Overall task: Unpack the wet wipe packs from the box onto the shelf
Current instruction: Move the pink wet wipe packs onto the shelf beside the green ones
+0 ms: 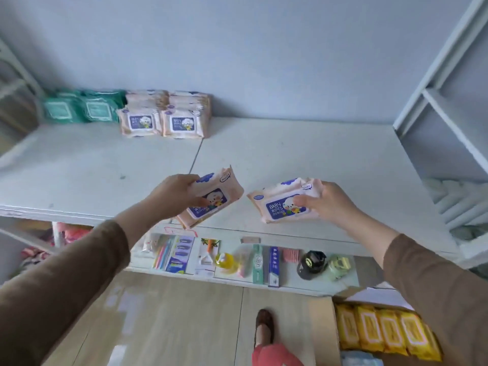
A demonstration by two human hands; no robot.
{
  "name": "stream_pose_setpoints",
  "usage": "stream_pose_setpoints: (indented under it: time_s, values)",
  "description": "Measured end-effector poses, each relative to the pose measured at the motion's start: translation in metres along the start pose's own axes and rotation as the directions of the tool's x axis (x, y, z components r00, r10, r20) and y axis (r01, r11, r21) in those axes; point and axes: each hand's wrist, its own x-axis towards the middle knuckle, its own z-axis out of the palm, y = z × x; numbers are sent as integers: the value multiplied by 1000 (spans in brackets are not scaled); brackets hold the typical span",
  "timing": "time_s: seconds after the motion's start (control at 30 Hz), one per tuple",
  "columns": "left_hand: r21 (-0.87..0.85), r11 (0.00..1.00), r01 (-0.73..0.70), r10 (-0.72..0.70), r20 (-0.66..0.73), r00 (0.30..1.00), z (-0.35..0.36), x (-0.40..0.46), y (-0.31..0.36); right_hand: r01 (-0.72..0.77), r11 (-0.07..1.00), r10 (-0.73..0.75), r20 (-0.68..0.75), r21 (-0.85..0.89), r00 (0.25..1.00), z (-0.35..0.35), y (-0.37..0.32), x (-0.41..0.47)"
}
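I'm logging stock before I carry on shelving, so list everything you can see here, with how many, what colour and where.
held baby wipes packs: at least two, peach with blue labels, one in the left hand, one or more in the right hand, above the shelf front
shelved baby wipes packs: two stacks, peach, back of shelf
green wipe packs: several, teal green, back left of shelf
shelf: one, white top board
yellow wipe packs: at least five, yellow, in the box at lower right
box: one, brown cardboard, on the floor
small goods: many, mixed colours, lower shelf
side rack: one, white, right
hands: left hand, right hand, each holding wipes; brown sleeves
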Motion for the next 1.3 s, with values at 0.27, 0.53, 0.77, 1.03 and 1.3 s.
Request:
stream_pose_setpoints:
  time_s: [0.27, 0.53, 0.77, 1.03, 1.3]
  values:
    - [76, 985, 157, -152, -66, 986, -66, 104, -77, -34, 960, 16, 69, 276, 997, 71, -68, 147]
    - [169, 962, 216, -207, -73, 976, -136, 192, -175, -29, 933, 31, 0, 359, 1000, 173, -134, 262]
    - [258, 963, 74, -81, 18, 997, -180, 276, -232, -104, 911, 128, -33, 399, 991, 245, -154, 326]
    - [379, 901, -213, 230, 0, 973, -189, 323, -248, -70, 997, 78, -362, 33, 929, 269, -143, 337]
    - [526, 812, -252, 370, -131, 920, -170, 307, -269, -89, 986, 14, -465, -139, 885, 305, -145, 324]
